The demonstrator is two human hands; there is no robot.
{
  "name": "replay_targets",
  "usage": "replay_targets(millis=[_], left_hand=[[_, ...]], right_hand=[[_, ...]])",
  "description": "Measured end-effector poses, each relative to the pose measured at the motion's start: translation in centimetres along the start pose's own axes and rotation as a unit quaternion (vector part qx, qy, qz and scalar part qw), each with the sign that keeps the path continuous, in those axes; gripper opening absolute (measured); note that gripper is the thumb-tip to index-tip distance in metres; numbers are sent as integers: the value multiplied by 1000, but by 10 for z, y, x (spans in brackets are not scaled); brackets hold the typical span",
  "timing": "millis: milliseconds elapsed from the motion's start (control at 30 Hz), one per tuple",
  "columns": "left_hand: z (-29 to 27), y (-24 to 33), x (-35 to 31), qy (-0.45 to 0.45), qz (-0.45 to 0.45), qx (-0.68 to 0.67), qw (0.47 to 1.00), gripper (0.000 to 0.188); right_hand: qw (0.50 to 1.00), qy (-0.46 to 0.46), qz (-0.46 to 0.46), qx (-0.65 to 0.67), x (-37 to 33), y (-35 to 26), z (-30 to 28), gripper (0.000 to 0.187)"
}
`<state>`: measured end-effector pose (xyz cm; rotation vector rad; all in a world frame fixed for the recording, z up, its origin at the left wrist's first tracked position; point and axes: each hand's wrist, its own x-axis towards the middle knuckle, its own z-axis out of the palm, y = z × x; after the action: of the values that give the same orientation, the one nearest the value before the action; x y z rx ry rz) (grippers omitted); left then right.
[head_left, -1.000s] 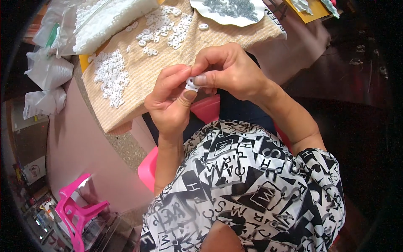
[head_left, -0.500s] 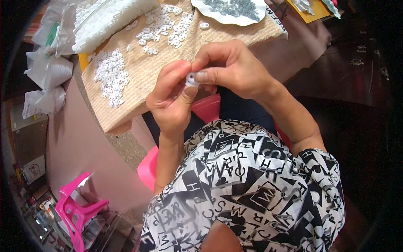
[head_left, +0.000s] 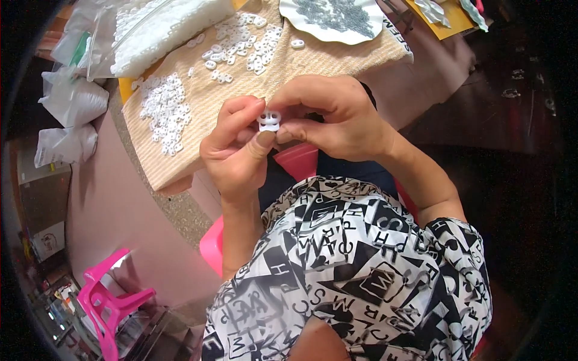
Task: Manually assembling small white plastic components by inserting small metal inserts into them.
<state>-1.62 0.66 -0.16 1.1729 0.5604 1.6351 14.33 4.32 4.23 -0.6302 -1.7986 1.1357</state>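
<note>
Just past the near edge of the table, a small white plastic piece with two holes (head_left: 269,118) is pinched between my hands. My left hand (head_left: 236,157) has its thumb and fingertips on the left and lower side of it. From the right, my right hand (head_left: 343,123) reaches in with bent fingers, its thumb tip at the piece's lower right edge. Whether it is one piece or two fitted together I cannot tell. Loose white two-holed pieces (head_left: 164,111) lie heaped on the beige cloth, with another spread of white pieces (head_left: 244,45) farther back.
A clear bag full of white pieces (head_left: 162,33) lies at the back left. A white plate (head_left: 290,13) holds small dark grey bits. Stuffed plastic bags (head_left: 75,99) stand left of the beige cloth (head_left: 153,171). A pink chair (head_left: 111,301) is at lower left.
Both hands have moved slightly down, and the white piece has turned so its two holes face up. My right thumb has slid from its face to its lower edge.
</note>
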Motion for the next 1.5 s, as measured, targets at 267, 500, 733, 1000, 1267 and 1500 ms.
replay_targets(millis=[267, 500, 733, 1000, 1267, 1500], left_hand=[[-4, 4, 0, -8, -6, 19, 1000, 34], [9, 5, -3, 8, 76, 113, 991, 28], [13, 3, -6, 23, 104, 145, 984, 24], [14, 4, -4, 31, 109, 128, 985, 19], [15, 2, -5, 52, 98, 113, 987, 18], [5, 3, 1, 20, 93, 91, 991, 32]], right_hand=[[985, -14, -126, -118, 0, -3, -2, 24], [975, 31, -176, -131, -6, -4, 9, 20], [979, 43, -158, -118, -9, -7, 12, 18], [981, 54, -151, -104, -10, -9, 13, 20], [979, 47, -158, -123, -8, -8, 11, 21], [989, 49, -107, -93, -4, -7, 10, 24]])
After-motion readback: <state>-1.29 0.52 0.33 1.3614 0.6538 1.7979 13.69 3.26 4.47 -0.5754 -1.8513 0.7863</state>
